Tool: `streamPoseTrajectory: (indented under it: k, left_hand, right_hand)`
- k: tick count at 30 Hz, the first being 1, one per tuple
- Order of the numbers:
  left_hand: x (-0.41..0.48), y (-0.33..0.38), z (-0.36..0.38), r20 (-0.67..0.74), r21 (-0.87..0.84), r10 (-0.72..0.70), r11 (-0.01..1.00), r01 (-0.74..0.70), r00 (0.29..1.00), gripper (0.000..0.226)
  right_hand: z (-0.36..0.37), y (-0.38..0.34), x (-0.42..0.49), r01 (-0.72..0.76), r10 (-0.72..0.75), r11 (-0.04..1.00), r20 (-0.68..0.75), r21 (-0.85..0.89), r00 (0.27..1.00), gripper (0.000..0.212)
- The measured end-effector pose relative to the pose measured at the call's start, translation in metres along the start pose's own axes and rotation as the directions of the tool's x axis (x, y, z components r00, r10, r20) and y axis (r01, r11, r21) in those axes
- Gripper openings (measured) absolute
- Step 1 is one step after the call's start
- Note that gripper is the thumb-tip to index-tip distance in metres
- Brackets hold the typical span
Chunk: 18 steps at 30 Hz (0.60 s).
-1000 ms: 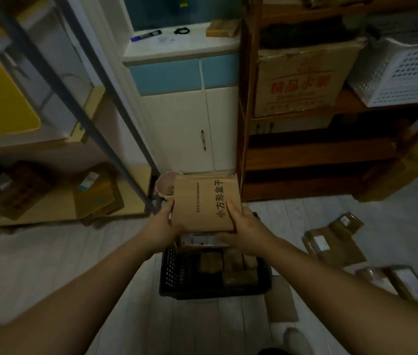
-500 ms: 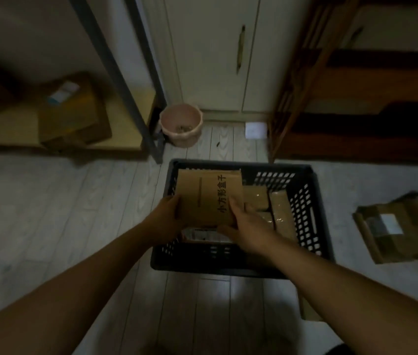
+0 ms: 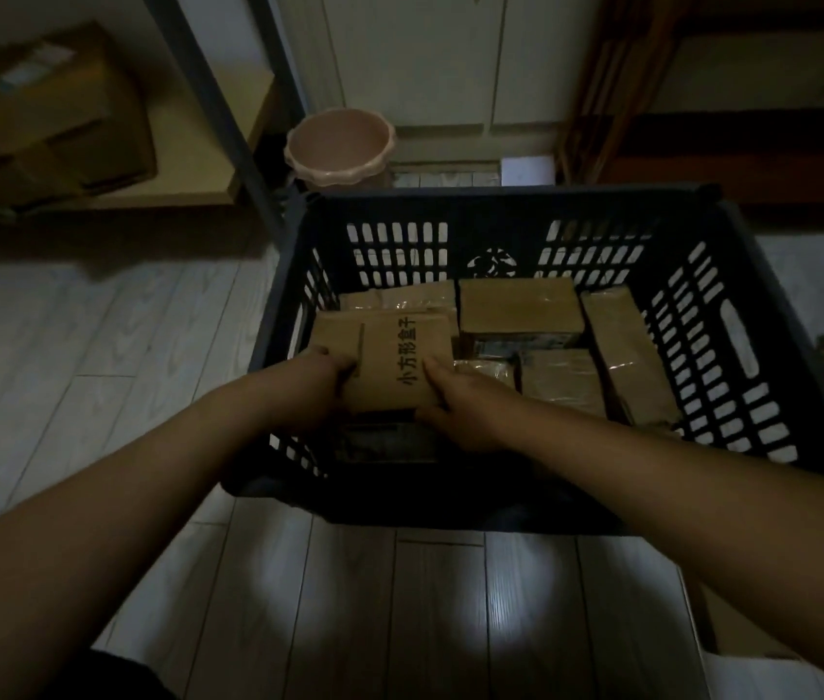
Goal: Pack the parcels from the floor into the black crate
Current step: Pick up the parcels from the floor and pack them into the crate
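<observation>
**Both hands on a box inside the crate**

The person leans over the black crate (image 3: 500, 199), which stands on the pale plank floor (image 3: 96, 356). Both bare arms reach down past its near wall. The left hand (image 3: 321, 381) has its fingers curled over the left edge of a flat cardboard box (image 3: 389, 361) printed with a line of dark characters. The right hand (image 3: 455, 401) clasps the box's near right corner with the thumb laid across the top face. So each grip is clamped on the box.

The box sits at the crate's left side, below the rim and over other packed goods. Whether it already rests on them I cannot tell.

Beside it lie more brown parcels: a squarish parcel (image 3: 518, 305) toward the far wall, and a long parcel (image 3: 624, 356) leaning along the right wall.

Just behind the crate's far left corner stands a pink bucket (image 3: 339, 144), in front of white cabinet doors (image 3: 415, 58). A large carton (image 3: 51, 128) sits on the low shelf (image 3: 197, 159) to the left.
</observation>
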<state>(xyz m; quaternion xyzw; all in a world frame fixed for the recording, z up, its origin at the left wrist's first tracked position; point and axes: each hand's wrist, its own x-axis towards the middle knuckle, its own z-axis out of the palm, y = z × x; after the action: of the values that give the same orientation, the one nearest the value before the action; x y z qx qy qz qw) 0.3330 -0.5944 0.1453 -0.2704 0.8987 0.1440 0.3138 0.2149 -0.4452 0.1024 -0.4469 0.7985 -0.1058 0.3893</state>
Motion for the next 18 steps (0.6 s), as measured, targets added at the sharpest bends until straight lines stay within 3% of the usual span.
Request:
streamPoseTrajectory:
  k: [5,10,14,18]
  left_hand:
    - [-0.009,0.008,-0.005,-0.002,0.177,-0.004,0.984,0.004,1.000,0.052]
    - [-0.012,0.003,-0.002,-0.075,0.245,0.026,0.970,-0.007,0.997,0.058]
    - [-0.010,0.000,0.004,-0.088,0.321,0.044,0.947,-0.014,0.995,0.072]
    - [-0.007,0.000,0.011,-0.047,0.373,0.065,0.927,-0.043,0.997,0.074]
  right_hand:
    - [-0.013,0.005,-0.016,0.036,-0.028,0.980,-0.039,0.196,0.999,0.062]
    - [-0.021,0.013,-0.011,0.043,-0.026,0.913,-0.046,0.405,0.999,0.063]
    - [-0.023,0.008,0.001,-0.013,0.011,0.881,0.006,0.473,1.000,0.081]
    - [-0.014,0.006,0.011,-0.035,0.020,0.904,0.040,0.426,0.999,0.100]
